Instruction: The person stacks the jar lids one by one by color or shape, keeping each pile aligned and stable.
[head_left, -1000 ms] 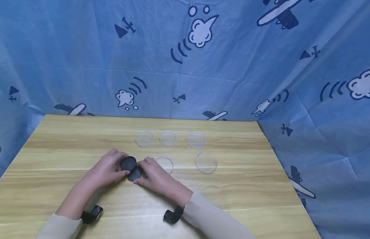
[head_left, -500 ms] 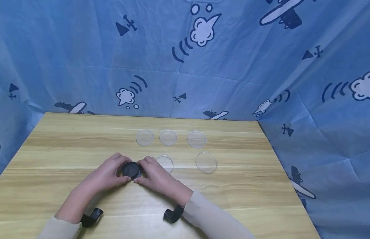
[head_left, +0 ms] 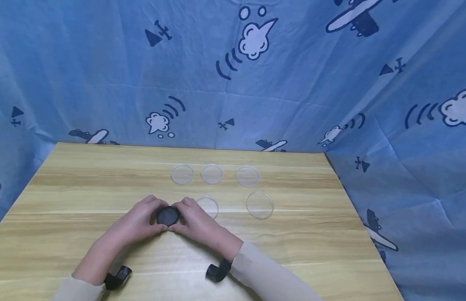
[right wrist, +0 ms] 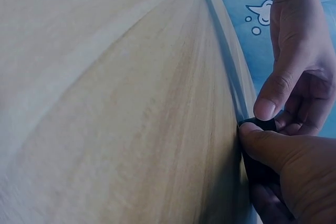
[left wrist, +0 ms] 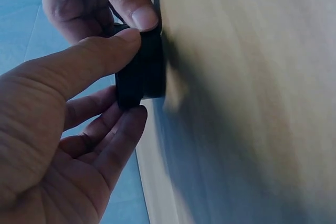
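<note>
Two black round pieces, like shallow caps, sit one on the other; the upper black disc [head_left: 167, 216] covers nearly all of the lower one in the head view. Seen from the side in the left wrist view, the black stack [left wrist: 149, 69] stands on the wooden surface as a short, thick cylinder. My left hand [head_left: 140, 219] pinches the upper disc between thumb and fingers on its left side. From the right, my right hand [head_left: 197, 221] grips the lower piece, thumb at the near edge. Both thumb tips nearly meet in front of the stack.
Several clear round discs lie flat beyond and right of my hands, among them a near-right clear disc [head_left: 259, 205] and one clear disc [head_left: 209, 207] partly behind my right hand. The wooden table [head_left: 293, 251] ends at a blue printed curtain [head_left: 203, 75].
My left hand has brought its black disc right and toward me, from partly overlapping the lower piece to squarely over it. My right hand has stayed in place with the lower piece.
</note>
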{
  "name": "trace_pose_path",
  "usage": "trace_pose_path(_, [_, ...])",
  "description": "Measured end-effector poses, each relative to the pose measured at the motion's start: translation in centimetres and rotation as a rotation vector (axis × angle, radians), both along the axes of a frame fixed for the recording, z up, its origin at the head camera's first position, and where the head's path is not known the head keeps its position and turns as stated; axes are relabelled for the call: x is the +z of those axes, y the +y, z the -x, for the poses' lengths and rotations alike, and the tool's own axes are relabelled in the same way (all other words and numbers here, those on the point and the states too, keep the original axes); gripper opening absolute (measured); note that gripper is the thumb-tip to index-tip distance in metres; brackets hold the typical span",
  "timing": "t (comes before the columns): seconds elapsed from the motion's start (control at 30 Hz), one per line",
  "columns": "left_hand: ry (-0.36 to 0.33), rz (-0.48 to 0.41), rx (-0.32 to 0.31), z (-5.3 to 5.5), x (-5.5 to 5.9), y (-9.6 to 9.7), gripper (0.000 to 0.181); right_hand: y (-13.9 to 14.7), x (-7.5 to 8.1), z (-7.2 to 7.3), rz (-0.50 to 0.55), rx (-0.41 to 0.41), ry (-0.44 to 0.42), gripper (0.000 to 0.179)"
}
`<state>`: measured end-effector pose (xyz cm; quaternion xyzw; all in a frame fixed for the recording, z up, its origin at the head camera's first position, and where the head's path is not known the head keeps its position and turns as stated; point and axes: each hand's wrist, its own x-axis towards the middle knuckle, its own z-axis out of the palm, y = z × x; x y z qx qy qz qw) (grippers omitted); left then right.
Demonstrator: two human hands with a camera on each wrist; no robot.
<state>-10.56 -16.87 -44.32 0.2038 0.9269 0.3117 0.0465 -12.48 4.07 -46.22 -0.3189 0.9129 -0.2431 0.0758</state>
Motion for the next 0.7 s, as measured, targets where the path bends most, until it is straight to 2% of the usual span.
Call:
trace_pose_path(0.33, [0.004,-0.012,0.002,-0.14,-0.18,0.11,0.052,0.01,-0.04,-0.01,-0.009,-0.012,-0.007,0.052])
trace_pose_path(0.7, [0.043,-0.010,0.022,-0.08,-0.65,0.32,0.051,0.02,0.06,0.13,0.000,-0.014,-0.010,0.050])
